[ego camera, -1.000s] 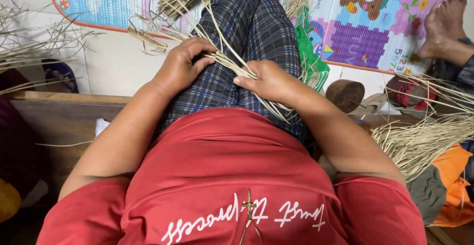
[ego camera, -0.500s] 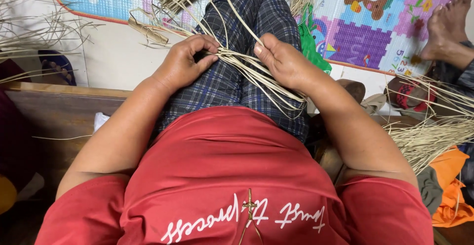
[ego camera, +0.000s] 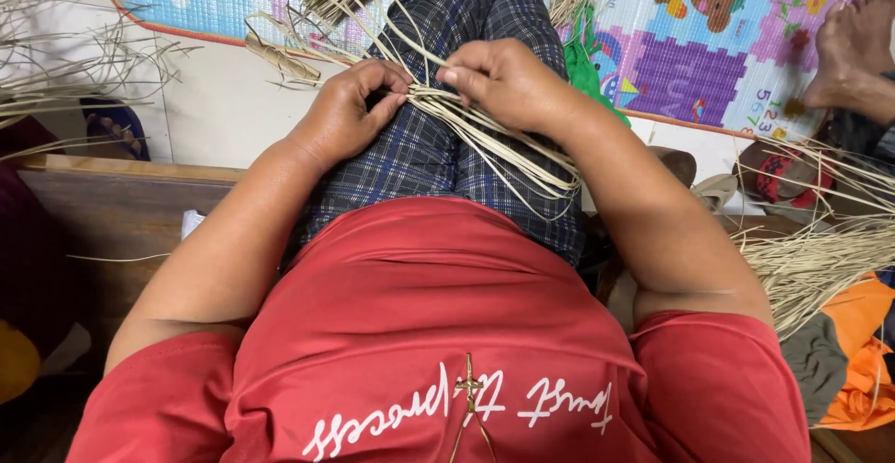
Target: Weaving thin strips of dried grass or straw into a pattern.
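shirt [ego camera: 438, 332]: red, short sleeves, white script print; trousers [ego camera: 447, 146]: dark blue-grey plaid; forearms bare

We see a pale, off-white smooth floor [ego camera: 219, 99] under even light. A colourful foam play mat with cartoon pictures [ego camera: 690, 62] covers its far part. A dark brown wooden bench edge [ego camera: 112, 202] runs along the left. A loose heap of pale dried straw [ego camera: 811, 258] lies at the right, beside crumpled orange cloth [ego camera: 858, 360].

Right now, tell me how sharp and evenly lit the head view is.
Head view: light soft and even, no glare; left hand, right hand and straw strips are sharp; wide-angle bending at the edges; bottom-left corner falls dark.
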